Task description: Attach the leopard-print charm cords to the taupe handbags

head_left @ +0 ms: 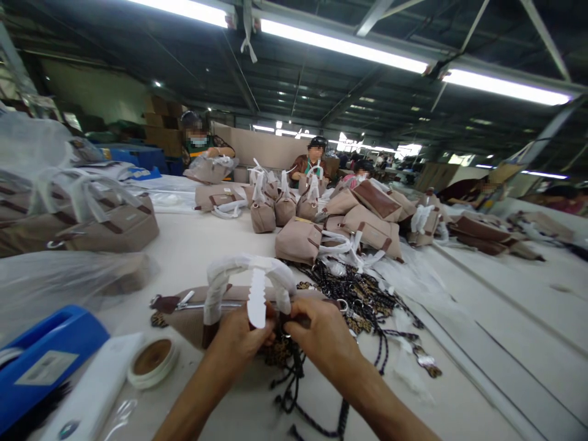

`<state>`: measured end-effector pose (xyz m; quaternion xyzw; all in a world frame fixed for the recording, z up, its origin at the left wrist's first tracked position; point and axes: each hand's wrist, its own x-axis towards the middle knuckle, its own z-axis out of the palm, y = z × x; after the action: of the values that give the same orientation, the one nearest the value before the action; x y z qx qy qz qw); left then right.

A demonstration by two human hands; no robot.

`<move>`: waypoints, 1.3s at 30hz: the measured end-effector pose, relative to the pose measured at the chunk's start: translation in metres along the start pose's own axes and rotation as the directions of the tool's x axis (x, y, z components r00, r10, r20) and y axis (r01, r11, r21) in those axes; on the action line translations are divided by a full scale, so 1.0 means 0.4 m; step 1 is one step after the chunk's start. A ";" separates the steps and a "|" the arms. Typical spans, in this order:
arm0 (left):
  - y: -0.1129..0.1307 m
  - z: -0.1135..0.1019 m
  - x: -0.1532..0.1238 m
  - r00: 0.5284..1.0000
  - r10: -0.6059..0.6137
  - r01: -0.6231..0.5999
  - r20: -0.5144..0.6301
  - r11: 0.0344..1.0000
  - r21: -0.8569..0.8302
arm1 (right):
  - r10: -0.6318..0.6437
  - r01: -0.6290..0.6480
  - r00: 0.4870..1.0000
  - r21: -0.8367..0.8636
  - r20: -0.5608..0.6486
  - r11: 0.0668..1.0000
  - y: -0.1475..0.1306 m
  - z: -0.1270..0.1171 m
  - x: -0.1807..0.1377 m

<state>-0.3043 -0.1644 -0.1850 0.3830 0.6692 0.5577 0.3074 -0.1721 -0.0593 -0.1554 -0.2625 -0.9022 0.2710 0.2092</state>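
A beige handbag [188,318] with brown trim stands in front of me, its handles [214,300] wrapped in white. My left hand [245,334] is closed at the base of the near handle; its fingertips are hidden. Beside it, my right hand [319,327] pinches near a small metal ring at the top of a corded charm [280,354]. The charm has leopard print, and its black cords [294,398] dangle down to the table. A white strip with a wavy edge [257,297] sticks up over my left fingers.
Corded charms [353,294] lie heaped to the right, with several beige handbags [298,239] behind. More bags [110,226] stand at left. Near left are a blue tape dispenser [50,361], a white box [92,386] and a tape roll [152,361]. Co-workers [206,144] are across the table.
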 end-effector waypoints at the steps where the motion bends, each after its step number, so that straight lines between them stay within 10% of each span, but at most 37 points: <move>1: 0.003 -0.007 0.005 0.999 0.030 -0.031 0.027 0.999 0.038 | 0.015 -0.015 1.000 0.057 0.001 0.998 0.000 0.002 0.001; 7: 0.011 -0.040 0.026 0.991 0.093 -0.104 0.100 0.989 0.108 | 0.146 -0.140 0.989 0.425 0.018 0.894 -0.018 0.024 0.012; 12: 0.001 -0.054 0.045 0.988 0.069 -0.062 0.140 0.997 -0.055 | 0.213 -0.226 0.969 0.784 0.123 0.578 -0.034 0.048 0.032; 24: -0.021 -0.040 0.057 0.980 0.185 -0.189 -0.074 0.981 -0.051 | 0.266 -0.271 0.946 0.901 0.184 0.338 -0.036 0.047 0.047; 28: 0.000 -0.037 0.050 0.971 0.156 -0.154 -0.178 0.988 0.025 | 0.281 -0.287 0.942 0.879 0.186 0.381 -0.043 0.043 0.058; 34: 0.026 -0.045 0.032 0.994 0.088 -0.091 -0.067 0.994 -0.053 | 0.128 -0.180 0.984 0.640 0.127 0.747 -0.050 0.019 0.077; 39: -0.010 -0.037 0.041 0.991 0.072 -0.082 -0.116 0.992 -0.090 | 0.186 -0.185 0.980 0.651 0.068 0.736 -0.035 0.034 0.084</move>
<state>-0.3258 -0.1580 -0.1859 0.3616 0.6428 0.6210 0.2654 -0.2103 -0.0548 -0.1495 -0.2617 -0.7197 0.5880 0.2603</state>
